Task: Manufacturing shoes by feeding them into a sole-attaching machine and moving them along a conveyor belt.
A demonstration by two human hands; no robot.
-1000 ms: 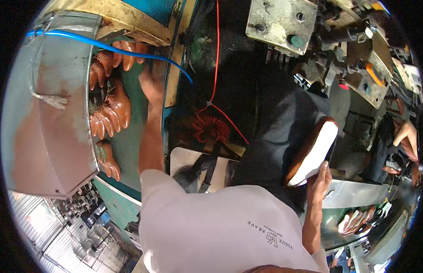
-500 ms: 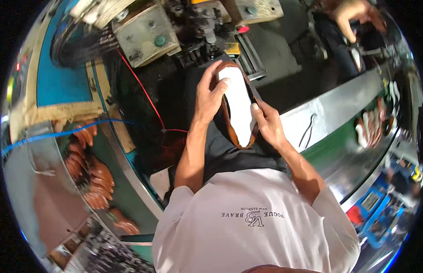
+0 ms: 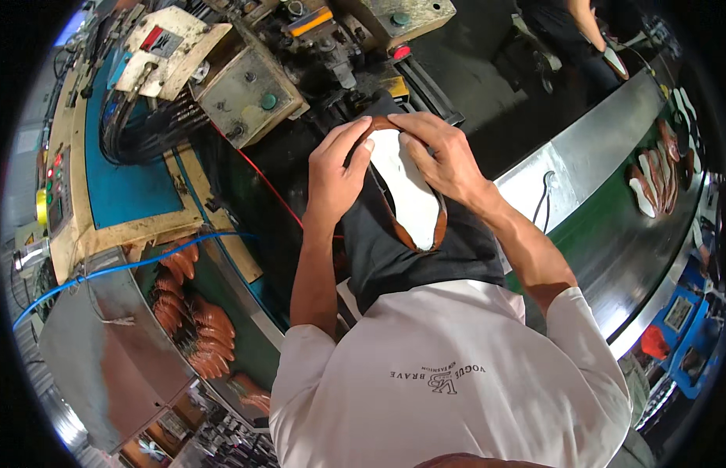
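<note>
A brown leather shoe upper [image 3: 410, 192] lies with its white insole face up above my dark-trousered lap. Its far end points at the machine in front of me. My left hand [image 3: 336, 175] closes round the far left rim, thumb beside the white insole. From the other side my right hand [image 3: 445, 156] grips the far right rim, with its fingers over the tip and thumb on the insole's edge. The brown rim shows bare at the near end. What lies beneath the shoe is hidden.
Ahead stands a grimy machine with a metal box [image 3: 248, 101] and a red button [image 3: 401, 51]. Brown shoe uppers [image 3: 211, 331] fill a green conveyor at left; more shoes [image 3: 653, 181] sit on the right conveyor. A blue hose [image 3: 144, 264] crosses left. Another person [image 3: 585, 31] works far right.
My right hand has moved from the shoe's right side up to its far end, where the fingers now cover the rim. My left hand has shifted slightly left, still holding it.
</note>
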